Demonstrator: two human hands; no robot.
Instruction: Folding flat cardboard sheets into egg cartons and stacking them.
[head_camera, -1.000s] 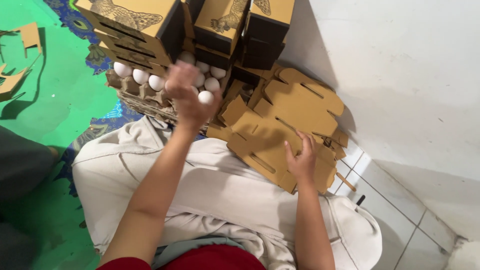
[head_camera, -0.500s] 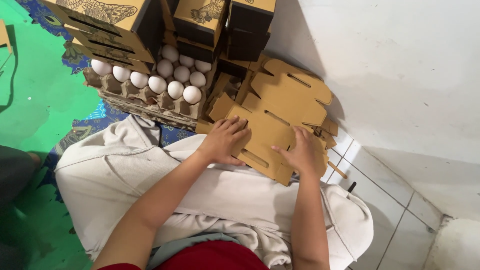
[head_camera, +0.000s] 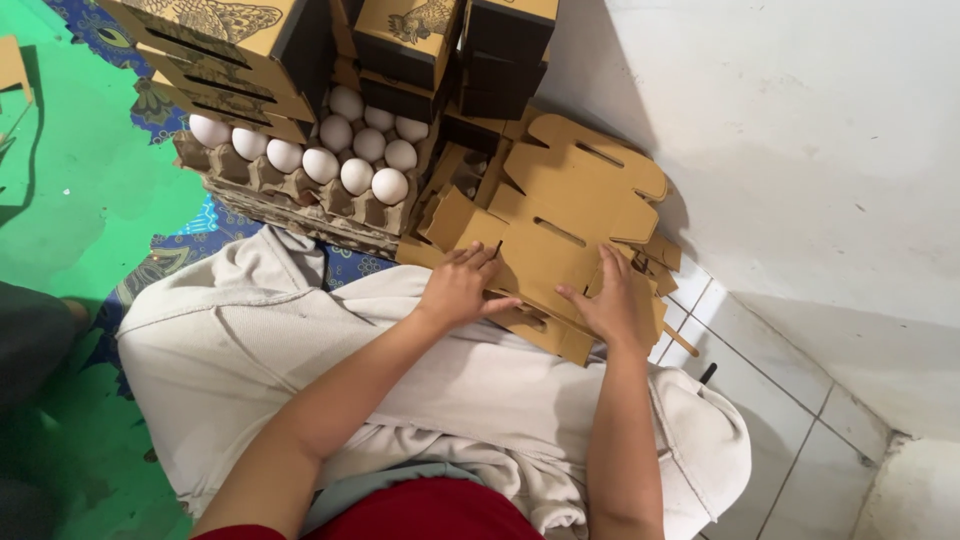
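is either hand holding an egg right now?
No: both the left hand and the right hand rest on the flat cardboard sheets, while the eggs sit in their tray.

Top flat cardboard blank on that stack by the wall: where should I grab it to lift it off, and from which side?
Judging by its pose, take the top cardboard blank by its near edge, coming from the lap side. That edge overhangs the stack, and the left hand and right hand already rest there. The far side lies close to the wall, and the egg tray crowds the left.
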